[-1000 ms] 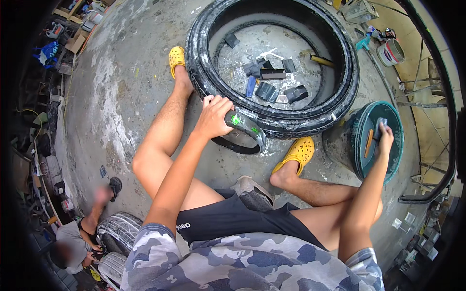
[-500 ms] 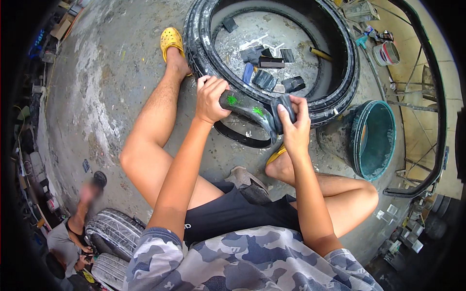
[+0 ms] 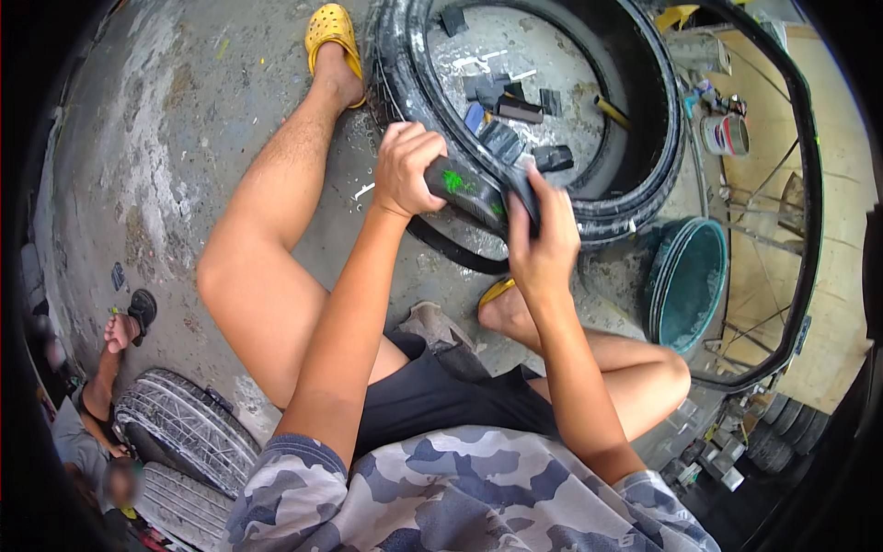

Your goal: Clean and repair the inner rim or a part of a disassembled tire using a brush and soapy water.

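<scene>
My left hand (image 3: 409, 168) is closed round a dark, curved, ring-shaped piece (image 3: 464, 191) with green splatters on its upper band. My right hand (image 3: 543, 230) grips a dark pad (image 3: 522, 198) against that piece's right part, its fingers partly hiding the pad. Just behind both hands lies a large black tyre (image 3: 400, 74) on the concrete floor, with several dark scraps, small blocks and a blue piece (image 3: 475, 117) inside it. The lower loop of the held piece hangs below my hands, in front of the tyre.
A teal bucket (image 3: 688, 285) stands at right, near a white pail (image 3: 725, 134) and a black curved frame (image 3: 789, 337). My legs and yellow clogs (image 3: 329, 28) surround the work. Another person (image 3: 78, 428) is at lower left beside two tyres (image 3: 184, 428).
My right hand came out of the teal bucket leftward to the held piece and now presses the dark pad on it. My left hand has risen slightly, and the view has shifted.
</scene>
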The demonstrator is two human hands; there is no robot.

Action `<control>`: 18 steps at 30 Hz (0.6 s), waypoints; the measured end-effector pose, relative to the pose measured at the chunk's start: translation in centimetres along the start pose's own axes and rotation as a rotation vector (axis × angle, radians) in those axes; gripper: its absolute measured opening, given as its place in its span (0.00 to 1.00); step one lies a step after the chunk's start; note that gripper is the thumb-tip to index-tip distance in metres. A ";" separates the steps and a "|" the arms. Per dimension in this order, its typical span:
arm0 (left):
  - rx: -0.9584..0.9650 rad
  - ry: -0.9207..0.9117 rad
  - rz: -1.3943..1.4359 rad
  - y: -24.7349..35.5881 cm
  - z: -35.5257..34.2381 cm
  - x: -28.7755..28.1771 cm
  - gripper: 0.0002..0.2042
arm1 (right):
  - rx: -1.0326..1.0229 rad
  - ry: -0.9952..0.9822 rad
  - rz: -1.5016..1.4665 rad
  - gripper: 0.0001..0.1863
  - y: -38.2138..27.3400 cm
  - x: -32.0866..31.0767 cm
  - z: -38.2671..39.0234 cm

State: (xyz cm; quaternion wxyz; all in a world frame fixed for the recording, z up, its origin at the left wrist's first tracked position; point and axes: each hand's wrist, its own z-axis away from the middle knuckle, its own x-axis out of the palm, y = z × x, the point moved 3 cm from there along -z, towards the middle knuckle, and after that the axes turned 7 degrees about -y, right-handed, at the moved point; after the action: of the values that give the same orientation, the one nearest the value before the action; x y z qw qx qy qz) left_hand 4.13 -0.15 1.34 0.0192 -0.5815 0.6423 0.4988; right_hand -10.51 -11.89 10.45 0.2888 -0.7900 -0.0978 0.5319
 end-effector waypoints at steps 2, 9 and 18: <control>-0.006 -0.009 0.039 0.0 -0.1 0.3 0.15 | 0.062 0.033 -0.028 0.20 1.6 -1.2 3.5; 0.025 0.040 0.022 0.3 -0.3 0.3 0.16 | -0.088 -0.076 -0.089 0.17 -0.7 0.8 -2.8; 0.011 0.040 0.089 0.6 -0.6 0.3 0.16 | -0.232 -0.075 0.025 0.21 1.8 -2.1 2.2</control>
State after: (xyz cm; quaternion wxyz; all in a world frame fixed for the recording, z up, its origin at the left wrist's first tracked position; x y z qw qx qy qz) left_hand 3.92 -0.85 1.84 -0.0128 -0.5621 0.6707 0.4838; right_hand -13.62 -13.56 10.49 0.1851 -0.7987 -0.1598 0.5498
